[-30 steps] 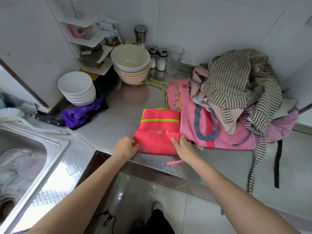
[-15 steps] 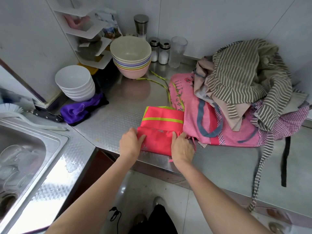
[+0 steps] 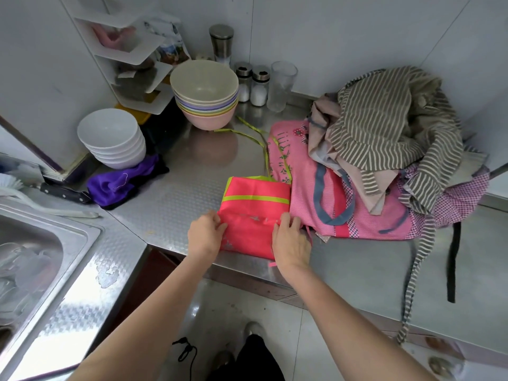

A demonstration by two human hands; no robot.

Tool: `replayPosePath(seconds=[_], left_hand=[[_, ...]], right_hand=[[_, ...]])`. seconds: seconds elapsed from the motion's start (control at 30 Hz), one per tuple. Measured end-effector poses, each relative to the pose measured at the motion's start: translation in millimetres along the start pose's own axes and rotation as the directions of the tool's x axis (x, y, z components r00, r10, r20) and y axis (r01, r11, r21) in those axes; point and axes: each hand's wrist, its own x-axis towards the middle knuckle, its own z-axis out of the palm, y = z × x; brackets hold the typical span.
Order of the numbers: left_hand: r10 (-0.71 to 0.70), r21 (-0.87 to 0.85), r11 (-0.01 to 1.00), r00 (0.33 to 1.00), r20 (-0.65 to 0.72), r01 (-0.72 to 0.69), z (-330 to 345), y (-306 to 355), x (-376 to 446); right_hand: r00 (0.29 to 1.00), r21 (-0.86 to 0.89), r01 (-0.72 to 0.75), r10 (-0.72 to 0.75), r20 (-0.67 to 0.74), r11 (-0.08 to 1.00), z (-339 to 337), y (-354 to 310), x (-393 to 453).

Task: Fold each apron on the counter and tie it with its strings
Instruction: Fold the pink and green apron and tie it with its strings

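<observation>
Table (image 3: 176, 204): steel, carrying a heap of unfolded aprons (image 3: 384, 149) at right.
Red apron (image 3: 255, 207): lying folded at the near edge, just beside the heap; likely light, soft, slippery; best taken at the side edges.
Green strings (image 3: 247, 134): trailing loose behind it.
Left hand (image 3: 204, 235): fingers curling onto the left edge.
Right hand (image 3: 291, 240): pinching the right edge.

A working kitchen: an embossed stainless-steel counter (image 3: 178, 199) meets a steel sink (image 3: 33, 259) in a white-walled corner, with stacked white bowls (image 3: 111, 138), pastel bowls (image 3: 204, 92), glass salt shakers (image 3: 251, 83) and a black-handled knife (image 3: 64, 192).
</observation>
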Motion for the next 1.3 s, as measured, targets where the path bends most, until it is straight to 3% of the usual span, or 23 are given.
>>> replayPosePath(seconds=[0.2, 0.3, 0.4, 0.47, 0.57, 0.73, 0.83, 0.97, 1.03, 1.1, 1.2, 1.23, 1.27, 1.3], left_hand=[[-0.033, -0.033, 0.999, 0.999, -0.017, 0.033, -3, -6, 3], [0.054, 0.056, 0.997, 0.999, 0.008, -0.054, -4, -5, -1], [0.260, 0.307, 0.909, 0.959, 0.111, -0.282, -4, -6, -2], [0.337, 0.448, 0.804, 0.920, 0.200, -0.392, -4, -4, -1], [0.399, 0.524, 0.668, 0.849, 0.346, -0.528, -8, -3, 7], [0.353, 0.274, 0.779, 0.755, 0.552, -0.565, -29, -13, 16], [0.320, 0.218, 0.830, 0.758, 0.569, -0.514, -40, -19, 15], [0.197, -0.168, 0.979, 0.762, 0.618, -0.116, -48, -25, 8], [0.135, -0.381, 0.911, 0.756, 0.640, 0.160, -50, -27, 3], [0.035, -0.469, 0.813, 0.775, 0.632, 0.346, -48, -22, 2], [-0.077, -0.532, 0.735, 0.830, 0.552, 0.421, -39, -4, 1], [-0.110, -0.521, 0.758, 0.864, 0.491, 0.392, -34, 1, 1], [-0.109, -0.440, 0.846, 0.905, 0.411, 0.302, -29, 4, 3], [-0.073, -0.262, 0.951, 0.940, 0.334, 0.167, -22, 5, 5]], right_hand=[[0.976, -0.026, -0.019, 0.024, 0.218, 0.999, -17, -2, 2], [0.977, -0.127, 0.211, -0.206, 0.057, 0.969, -9, 8, -13], [0.886, -0.181, 0.460, -0.464, 0.020, 0.870, -2, 21, -18], [0.862, -0.065, 0.496, -0.482, 0.155, 0.866, -15, 26, -16], [0.720, 0.054, 0.530, -0.483, 0.498, 0.846, -25, 37, -9], [0.646, 0.083, 0.582, -0.523, 0.556, 0.809, -40, 35, -5], [0.718, 0.260, 0.423, -0.497, 0.487, 0.868, -47, 30, -1], [0.903, 0.463, 0.070, -0.254, 0.347, 0.883, -46, 26, 9], [0.927, 0.492, -0.091, -0.107, 0.359, 0.866, -43, 22, 15], [0.927, 0.496, -0.180, -0.022, 0.374, 0.849, -37, 18, 19], [0.920, 0.499, -0.269, 0.067, 0.386, 0.824, -28, 10, 23], [0.918, 0.493, -0.297, 0.102, 0.384, 0.818, -27, 9, 23], [0.916, 0.484, -0.314, 0.128, 0.379, 0.817, -27, 7, 23], [0.917, 0.467, -0.321, 0.146, 0.371, 0.824, -27, 6, 23]])
